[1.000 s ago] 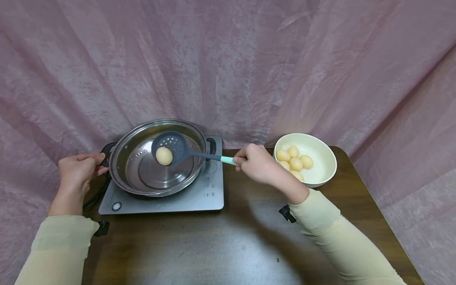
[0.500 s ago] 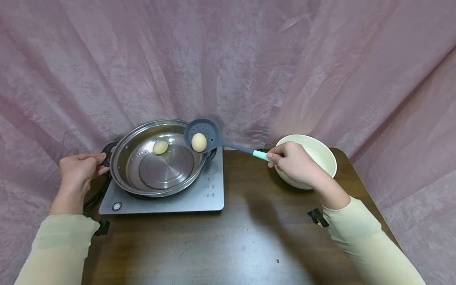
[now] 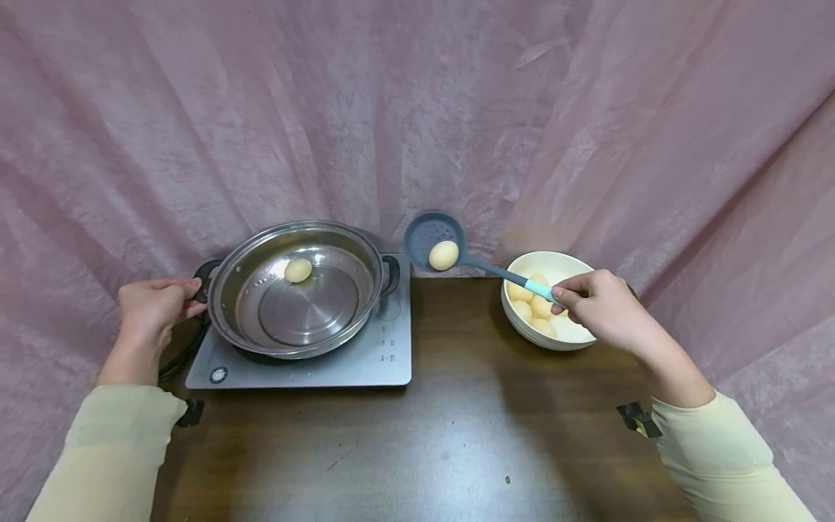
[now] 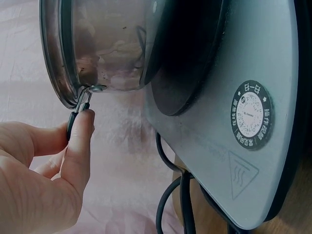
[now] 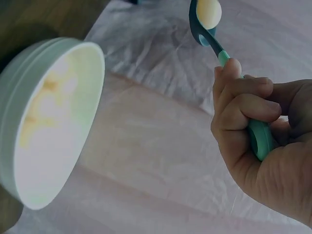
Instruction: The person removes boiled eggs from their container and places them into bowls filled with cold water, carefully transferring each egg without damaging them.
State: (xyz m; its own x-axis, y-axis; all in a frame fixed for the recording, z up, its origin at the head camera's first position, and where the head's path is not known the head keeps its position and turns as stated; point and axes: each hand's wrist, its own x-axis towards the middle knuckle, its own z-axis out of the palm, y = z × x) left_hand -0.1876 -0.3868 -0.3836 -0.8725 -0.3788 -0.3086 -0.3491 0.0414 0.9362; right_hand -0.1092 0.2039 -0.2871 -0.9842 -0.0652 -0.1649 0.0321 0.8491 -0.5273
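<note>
My right hand (image 3: 600, 304) grips the mint handle of a grey slotted skimmer (image 3: 424, 235), fingers curled round it in the right wrist view. One pale egg (image 3: 444, 255) rides in the skimmer's bowl, held up between the pot and the bowl. Below the handle stands a cream bowl (image 3: 544, 344) with several pale eggs (image 3: 522, 310) in it. My left hand (image 3: 148, 308) pinches the black side handle (image 4: 72, 124) of a wide steel pot (image 3: 306, 353). Inside the pot lies another egg (image 3: 298, 270), near its far side.
The pot sits on a flat silver induction cooker (image 3: 326, 375), with black cables (image 4: 185, 200) at its left side. Everything stands on a brown wooden table (image 3: 365, 449). A pink curtain (image 3: 417, 116) hangs close behind.
My right hand has carried the skimmer and its egg rightward, out of the pot and toward the bowl. The egg left in the pot has come into view. My left hand stays on the handle.
</note>
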